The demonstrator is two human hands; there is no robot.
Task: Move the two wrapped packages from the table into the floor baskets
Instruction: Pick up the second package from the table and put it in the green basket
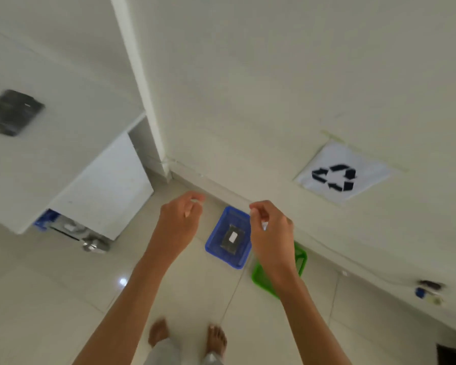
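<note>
One package placed: dark package (232, 237) lies in blue basket (228, 237)
Second package (12, 112): on counter (50, 159), could be forgotten
Hands: left hand (181, 223), right hand (271, 234) loosely curled, empty
Green basket (298, 262): partly hidden by right hand, easy to miss

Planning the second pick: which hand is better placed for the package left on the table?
Left, probably. The dark package lies on the white table on the left hand's side; the right hand hovers over the baskets. Both hands look empty.

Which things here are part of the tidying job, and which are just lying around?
Job: dark wrapped package on white table; dark wrapped package inside blue plastic basket; green plastic basket; both empty hands.
Lying around: recycling-symbol paper sign; small blue-and-black clutter by wall.
</note>
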